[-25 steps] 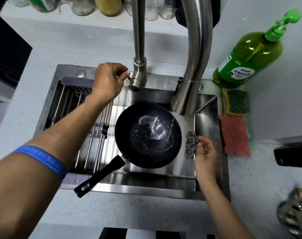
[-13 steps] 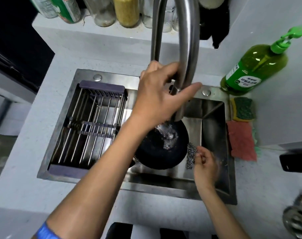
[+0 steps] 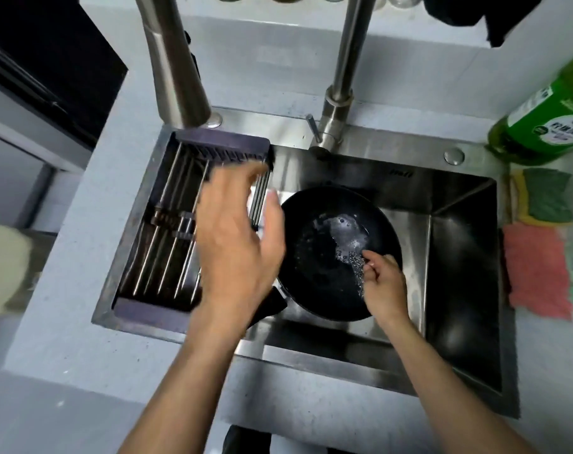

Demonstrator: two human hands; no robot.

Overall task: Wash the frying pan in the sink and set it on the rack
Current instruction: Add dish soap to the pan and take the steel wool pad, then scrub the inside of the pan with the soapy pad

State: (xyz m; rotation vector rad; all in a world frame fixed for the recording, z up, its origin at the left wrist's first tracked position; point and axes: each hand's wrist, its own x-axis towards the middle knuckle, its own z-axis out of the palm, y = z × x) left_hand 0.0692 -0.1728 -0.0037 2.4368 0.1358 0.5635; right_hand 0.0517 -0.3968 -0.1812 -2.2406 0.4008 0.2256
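Note:
A black frying pan (image 3: 321, 263) lies in the steel sink (image 3: 455, 244) with a little foamy water in it. Its handle (image 3: 268, 306) points down-left and is mostly hidden by my left wrist. My right hand (image 3: 381, 283) pinches a steel wool scrubber (image 3: 357, 267) against the inside of the pan. My left hand (image 3: 236, 237) hovers above the rack's right edge and the pan's left rim, fingers spread and holding nothing, blurred by motion. The wire rack (image 3: 167, 231) spans the sink's left side.
The faucet spout (image 3: 174, 63) hangs over the rack's far end; its base (image 3: 334, 126) stands behind the sink. A green soap bottle (image 3: 540, 126), a green-yellow sponge (image 3: 547, 198) and a pink cloth (image 3: 537, 270) sit on the right counter.
My left hand let go of the faucet spout, which now points left over the rack, and dropped toward the pan. My right hand brought the scrubber from beside the pan into it.

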